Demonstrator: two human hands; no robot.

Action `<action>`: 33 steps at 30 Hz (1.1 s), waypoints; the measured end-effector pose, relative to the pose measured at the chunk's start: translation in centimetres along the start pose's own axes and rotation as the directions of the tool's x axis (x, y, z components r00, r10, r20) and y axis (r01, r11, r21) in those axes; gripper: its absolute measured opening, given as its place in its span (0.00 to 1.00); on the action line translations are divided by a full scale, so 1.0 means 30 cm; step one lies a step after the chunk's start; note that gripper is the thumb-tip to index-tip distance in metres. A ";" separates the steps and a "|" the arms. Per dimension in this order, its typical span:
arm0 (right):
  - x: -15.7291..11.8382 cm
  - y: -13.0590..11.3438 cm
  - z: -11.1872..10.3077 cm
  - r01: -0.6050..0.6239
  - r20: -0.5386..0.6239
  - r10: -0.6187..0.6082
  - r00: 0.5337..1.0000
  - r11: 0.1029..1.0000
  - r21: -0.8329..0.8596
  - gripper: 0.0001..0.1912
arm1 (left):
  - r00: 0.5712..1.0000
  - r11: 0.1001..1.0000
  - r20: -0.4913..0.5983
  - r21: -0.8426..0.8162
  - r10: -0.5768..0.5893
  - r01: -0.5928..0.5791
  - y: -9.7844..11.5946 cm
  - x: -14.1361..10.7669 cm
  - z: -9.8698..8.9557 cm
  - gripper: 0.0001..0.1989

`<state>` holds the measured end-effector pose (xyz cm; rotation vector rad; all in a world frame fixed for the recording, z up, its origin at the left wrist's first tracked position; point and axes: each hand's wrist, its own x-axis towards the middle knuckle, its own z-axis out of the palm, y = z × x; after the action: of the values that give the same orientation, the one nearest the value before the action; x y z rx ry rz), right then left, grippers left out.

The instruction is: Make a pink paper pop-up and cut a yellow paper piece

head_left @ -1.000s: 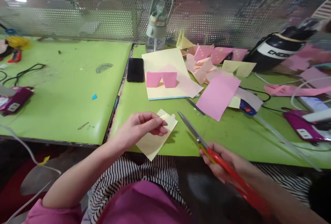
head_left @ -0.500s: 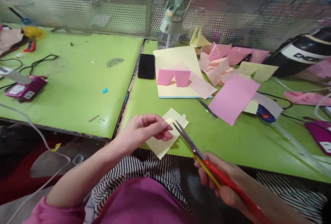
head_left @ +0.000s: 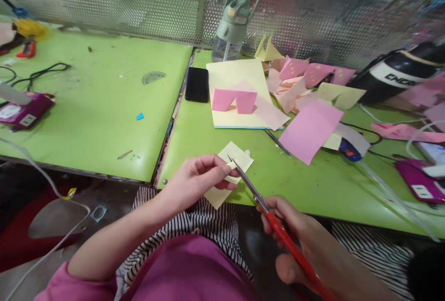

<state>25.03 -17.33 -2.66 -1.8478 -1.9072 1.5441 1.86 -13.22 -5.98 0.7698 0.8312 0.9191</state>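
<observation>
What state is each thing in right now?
Scissors: in right hand, blades slightly parted
Yellow scrap: pinched in left hand, at the blades
Phone: lying flat, screen dark
Green bottle: upright, carry loop raised
Pink card: folded, standing
Protractor: lying flat

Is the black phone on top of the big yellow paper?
No, the black phone lies on the green table, beside the big yellow paper.
</observation>
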 end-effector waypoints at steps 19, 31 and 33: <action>0.008 -0.046 0.018 -0.104 -0.047 0.105 0.993 0.994 0.024 0.21 | 0.997 0.990 -0.039 0.129 0.067 -0.062 -0.020 -0.006 0.029 0.11; 0.003 -0.052 0.012 -0.101 -0.094 0.096 0.991 0.994 -0.050 0.21 | 0.998 0.993 -0.059 0.115 0.020 -0.013 -0.012 -0.001 0.040 0.11; 0.004 -0.053 0.009 -0.096 -0.083 0.091 0.992 0.993 -0.063 0.20 | 0.999 0.994 -0.045 0.107 0.020 -0.015 -0.011 -0.002 0.039 0.11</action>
<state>23.70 -17.04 -1.81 -2.0216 -1.8853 1.4237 2.96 -13.64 -5.70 0.8524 0.9205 0.9166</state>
